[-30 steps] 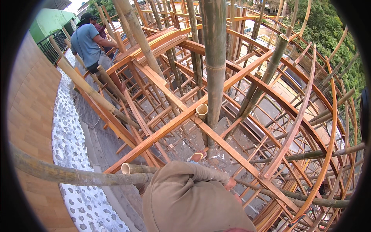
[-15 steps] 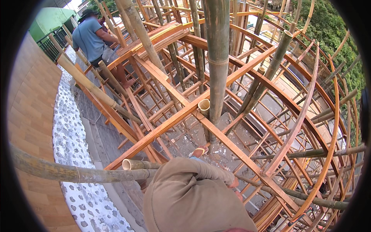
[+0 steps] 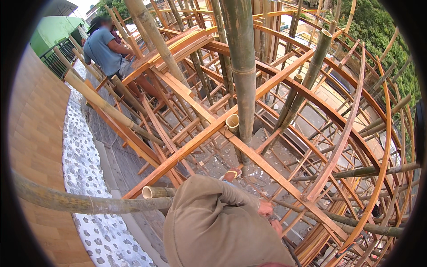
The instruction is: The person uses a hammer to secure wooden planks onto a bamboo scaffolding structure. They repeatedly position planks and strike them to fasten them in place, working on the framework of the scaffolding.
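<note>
My left hand (image 3: 265,208) reaches out past the brown sleeve (image 3: 242,196) with its fingers curled. Close below it is my right hand (image 3: 276,227), partly covered by my brown top (image 3: 218,231). Both hands come together around something small and greyish that I cannot make out. They are just left of a horizontal bamboo pole (image 3: 307,216) and below a long reddish wooden beam (image 3: 267,167). Ahead of my sleeve a foot in a sandal (image 3: 233,175) shows above the rubble-strewn ground.
Thick upright bamboo (image 3: 243,84) rises through crossing wooden beams (image 3: 195,140). Curved timbers (image 3: 342,129) sweep round the right. A bamboo pole (image 3: 89,204) crosses at left, near the tiled surface (image 3: 35,133). A co-worker in a blue shirt (image 3: 101,51) is at the far left. Stacked planks (image 3: 313,249) lie lower right.
My left hand has come further out from behind the sleeve, and more of both hands shows. The co-worker has shifted posture, with the legs placed differently. The whole view has moved slightly.
</note>
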Available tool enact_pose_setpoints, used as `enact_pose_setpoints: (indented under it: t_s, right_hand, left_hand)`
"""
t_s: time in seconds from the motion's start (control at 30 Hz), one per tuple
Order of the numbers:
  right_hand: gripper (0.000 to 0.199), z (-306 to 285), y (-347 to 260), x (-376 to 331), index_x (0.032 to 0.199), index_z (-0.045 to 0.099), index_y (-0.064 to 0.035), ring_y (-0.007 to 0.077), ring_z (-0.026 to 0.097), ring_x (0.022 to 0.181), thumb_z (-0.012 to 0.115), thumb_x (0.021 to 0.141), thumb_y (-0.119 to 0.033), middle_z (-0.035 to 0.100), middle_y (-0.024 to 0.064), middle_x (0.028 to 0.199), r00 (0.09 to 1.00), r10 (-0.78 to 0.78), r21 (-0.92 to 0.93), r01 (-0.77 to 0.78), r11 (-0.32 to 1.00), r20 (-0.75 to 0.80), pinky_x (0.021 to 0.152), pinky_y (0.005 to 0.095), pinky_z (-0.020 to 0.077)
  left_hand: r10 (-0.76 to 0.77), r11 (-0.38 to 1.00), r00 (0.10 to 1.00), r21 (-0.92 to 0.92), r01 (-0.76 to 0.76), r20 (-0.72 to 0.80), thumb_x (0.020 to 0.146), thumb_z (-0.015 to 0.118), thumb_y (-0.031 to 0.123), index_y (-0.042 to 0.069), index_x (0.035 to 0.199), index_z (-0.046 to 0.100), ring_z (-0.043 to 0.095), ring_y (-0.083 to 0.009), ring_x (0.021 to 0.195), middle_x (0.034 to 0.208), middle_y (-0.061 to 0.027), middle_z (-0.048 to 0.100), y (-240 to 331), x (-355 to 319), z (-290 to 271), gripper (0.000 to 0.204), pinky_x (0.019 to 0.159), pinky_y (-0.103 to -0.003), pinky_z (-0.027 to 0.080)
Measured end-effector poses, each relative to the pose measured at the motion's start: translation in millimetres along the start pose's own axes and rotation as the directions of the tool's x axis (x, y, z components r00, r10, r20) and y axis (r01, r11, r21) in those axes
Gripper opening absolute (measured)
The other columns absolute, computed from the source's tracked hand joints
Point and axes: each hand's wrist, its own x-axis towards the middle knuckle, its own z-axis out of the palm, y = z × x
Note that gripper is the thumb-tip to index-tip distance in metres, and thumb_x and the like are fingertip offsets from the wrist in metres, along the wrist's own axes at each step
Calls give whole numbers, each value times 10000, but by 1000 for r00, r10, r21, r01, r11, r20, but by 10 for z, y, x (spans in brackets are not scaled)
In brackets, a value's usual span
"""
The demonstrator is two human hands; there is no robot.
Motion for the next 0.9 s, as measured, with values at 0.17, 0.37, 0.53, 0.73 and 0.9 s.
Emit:
enact_pose_setpoints:
  t_s: [0.17,0.37,0.53,0.73,0.9]
  right_hand:
    - [257,-42,-23,-41,967,639,-7,359,619,743,724,791,-174,588,163,847,999,-44,-118,43,992,-4,619,421,476]
    - [218,-29,-125,-1,948,630,-15,372,620,749,700,804,-164,595,162,875,985,-165,-149,170,974,46,609,455,478]
    - [203,-30,-189,-3,945,637,-26,363,621,739,694,805,-160,581,148,831,979,-198,-169,203,964,45,597,451,474]
    - [216,-28,-213,22,890,624,-22,367,608,701,717,795,-192,570,149,789,990,-131,-176,137,975,43,576,458,463]
    - [224,16,-147,-2,871,620,-21,359,597,679,730,775,-190,562,144,764,990,-132,-197,120,973,-47,559,456,443]
  left_hand:
    - [106,994,992,24,-104,-75,725,659,139,37,792,686,655,-437,792,803,-209,670,4,83,109,126,667,-518,492]
    - [-8,953,1000,-302,6,-6,729,701,157,30,699,650,648,-367,663,679,-192,630,-121,143,313,140,585,-487,458]
    - [42,960,998,-276,-52,-42,719,707,129,25,667,643,630,-322,604,652,-181,623,-262,215,492,133,548,-461,446]
    - [-36,958,999,-284,45,37,693,696,106,23,667,670,652,-308,618,656,-174,643,-242,216,431,91,556,-459,461]
    - [-74,976,990,-196,96,118,653,699,102,49,676,704,683,-306,645,679,-173,672,-200,304,340,58,569,-461,493]
